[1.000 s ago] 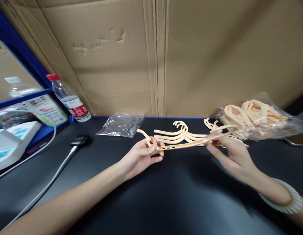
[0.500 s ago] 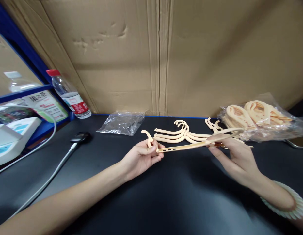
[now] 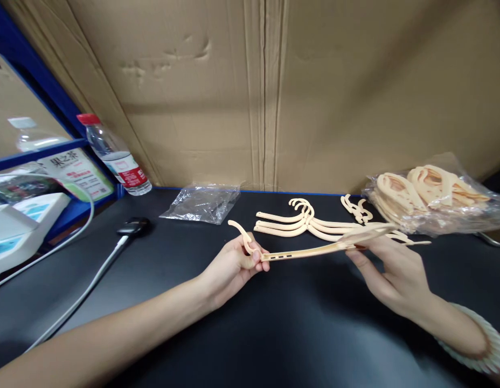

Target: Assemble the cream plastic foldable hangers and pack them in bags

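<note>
A beige plastic hanger (image 3: 304,254) stretches between my two hands above the dark table. At its left end my left hand (image 3: 234,269) pinches the joint where a curved hook (image 3: 238,231) rises. My right hand (image 3: 395,272) is closed on the wider, looped right end, and its fingertips are partly hidden behind it. Small slots show along the arm near my left fingers. Just beyond lie several matching hangers (image 3: 284,232) side by side, their hooks pointing away, partly covered by the held one. Some loose hooks (image 3: 357,209) rest to their right.
A clear plastic bag (image 3: 436,207) of more beige hanger parts sits at the back right. A crumpled clear bag (image 3: 201,202) lies at the back. On the left are a water bottle (image 3: 116,156), a black plug (image 3: 134,226) with a white cable, and a white device (image 3: 35,215). Cardboard (image 3: 193,97) walls the back.
The held hanger has tipped slightly, its looped right end turning lower and flatter. Its hook leans further left. Both hands keep their hold.
</note>
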Demonstrator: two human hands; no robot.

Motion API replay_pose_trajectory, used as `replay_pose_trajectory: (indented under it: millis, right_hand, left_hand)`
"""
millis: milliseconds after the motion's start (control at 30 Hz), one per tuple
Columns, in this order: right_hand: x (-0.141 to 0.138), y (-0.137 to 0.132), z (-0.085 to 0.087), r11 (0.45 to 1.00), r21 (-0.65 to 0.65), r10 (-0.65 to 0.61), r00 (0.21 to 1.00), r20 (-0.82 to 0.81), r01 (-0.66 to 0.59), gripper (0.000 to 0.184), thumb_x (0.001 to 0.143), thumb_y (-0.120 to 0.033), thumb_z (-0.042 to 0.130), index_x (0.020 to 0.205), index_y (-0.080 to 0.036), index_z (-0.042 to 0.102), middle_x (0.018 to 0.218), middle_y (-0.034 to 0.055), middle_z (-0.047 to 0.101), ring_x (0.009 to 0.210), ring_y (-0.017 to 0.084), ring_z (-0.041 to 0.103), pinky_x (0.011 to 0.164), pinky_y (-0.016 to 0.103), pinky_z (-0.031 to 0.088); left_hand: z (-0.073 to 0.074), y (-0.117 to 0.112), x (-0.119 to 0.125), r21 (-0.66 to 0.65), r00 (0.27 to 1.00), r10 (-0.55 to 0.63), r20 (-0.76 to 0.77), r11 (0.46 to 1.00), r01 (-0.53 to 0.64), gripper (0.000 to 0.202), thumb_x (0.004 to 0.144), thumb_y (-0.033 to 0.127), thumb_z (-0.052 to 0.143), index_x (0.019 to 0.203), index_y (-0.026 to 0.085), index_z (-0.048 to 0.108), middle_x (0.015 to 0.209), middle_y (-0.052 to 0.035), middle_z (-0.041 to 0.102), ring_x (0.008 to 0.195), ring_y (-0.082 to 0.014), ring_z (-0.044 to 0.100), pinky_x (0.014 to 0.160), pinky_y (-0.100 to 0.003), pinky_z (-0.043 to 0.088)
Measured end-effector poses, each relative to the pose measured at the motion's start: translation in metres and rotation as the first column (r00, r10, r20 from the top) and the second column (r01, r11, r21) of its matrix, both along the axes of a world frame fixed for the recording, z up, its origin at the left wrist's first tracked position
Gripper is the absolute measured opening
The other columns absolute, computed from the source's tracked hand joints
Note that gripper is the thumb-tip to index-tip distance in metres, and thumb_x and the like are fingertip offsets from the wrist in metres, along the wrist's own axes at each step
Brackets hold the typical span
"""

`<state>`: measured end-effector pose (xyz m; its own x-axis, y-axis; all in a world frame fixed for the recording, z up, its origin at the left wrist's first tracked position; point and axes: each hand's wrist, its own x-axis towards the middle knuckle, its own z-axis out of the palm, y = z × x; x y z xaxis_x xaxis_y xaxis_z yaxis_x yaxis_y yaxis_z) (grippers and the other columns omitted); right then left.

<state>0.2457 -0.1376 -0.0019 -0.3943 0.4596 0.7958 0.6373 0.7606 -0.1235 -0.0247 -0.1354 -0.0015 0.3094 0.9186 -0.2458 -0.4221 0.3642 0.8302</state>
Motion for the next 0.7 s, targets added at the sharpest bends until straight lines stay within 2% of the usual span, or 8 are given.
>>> replay_pose_trajectory:
  millis: [167,400,500,600,667,700]
  right_hand:
    - [-0.003,-0.005,-0.002,1.000,-0.023,-0.020,1.000,0.004,0.020,0.015,0.086,-0.010,0.055,0.098,-0.020,0.057,0.083,0.0053,0.068,0.075,0.019,0.068,0.071,0.029,0.054]
    - [-0.005,-0.005,-0.002,0.987,-0.143,-0.077,0.997,-0.028,0.072,0.017,0.088,-0.014,0.054,0.104,-0.020,0.057,0.091,0.0057,0.069,0.076,0.018,0.068,0.068,0.027,0.054]
    - [-0.005,-0.004,-0.003,0.973,-0.207,-0.119,0.991,-0.057,0.105,0.020,0.089,-0.016,0.053,0.108,-0.021,0.057,0.095,0.0055,0.069,0.078,0.018,0.067,0.070,0.028,0.054]
    - [-0.004,-0.001,-0.004,0.947,-0.293,-0.164,0.981,-0.099,0.129,0.020,0.090,-0.021,0.054,0.109,-0.022,0.058,0.092,0.0047,0.068,0.075,0.018,0.066,0.070,0.029,0.055]
    - [-0.003,0.003,-0.005,0.913,-0.390,-0.181,0.975,-0.131,0.117,0.020,0.091,-0.025,0.053,0.109,-0.021,0.058,0.088,0.0046,0.067,0.070,0.017,0.065,0.065,0.028,0.055]
    - [-0.002,0.005,-0.005,0.895,-0.434,-0.182,0.973,-0.142,0.104,0.020,0.091,-0.026,0.052,0.109,-0.020,0.058,0.086,0.0046,0.066,0.069,0.016,0.065,0.063,0.028,0.055]
  left_hand:
    - [-0.003,0.000,-0.001,0.049,0.999,0.040,0.000,0.998,-0.040,0.028,0.052,-0.007,0.061,0.062,0.015,0.048,0.058,0.0041,0.056,0.056,-0.0080,0.056,0.056,-0.015,0.043]
    - [-0.003,-0.005,0.002,0.083,0.991,0.131,-0.026,0.988,-0.129,0.024,0.070,0.009,0.073,0.066,0.015,0.050,0.072,0.0003,0.065,0.067,-0.0086,0.062,0.068,-0.017,0.051]
    - [-0.002,-0.007,0.002,0.096,0.988,0.152,-0.030,0.984,-0.149,0.023,0.072,0.010,0.073,0.068,0.014,0.051,0.077,-0.0003,0.066,0.074,-0.0095,0.065,0.076,-0.018,0.052]
    - [-0.001,-0.010,0.004,0.055,0.982,0.178,-0.066,0.983,-0.175,0.017,0.077,0.014,0.069,0.073,0.015,0.052,0.082,-0.0005,0.066,0.076,-0.0111,0.067,0.080,-0.022,0.053]
    - [0.000,-0.015,0.007,0.024,0.981,0.132,-0.144,0.991,-0.130,0.012,0.081,0.017,0.064,0.081,0.016,0.052,0.084,-0.0014,0.067,0.073,-0.0134,0.068,0.077,-0.027,0.055]
    - [0.001,-0.019,0.008,0.032,0.976,0.064,-0.209,0.998,-0.059,0.011,0.081,0.018,0.063,0.084,0.017,0.052,0.082,-0.0016,0.067,0.071,-0.0147,0.068,0.073,-0.029,0.055]
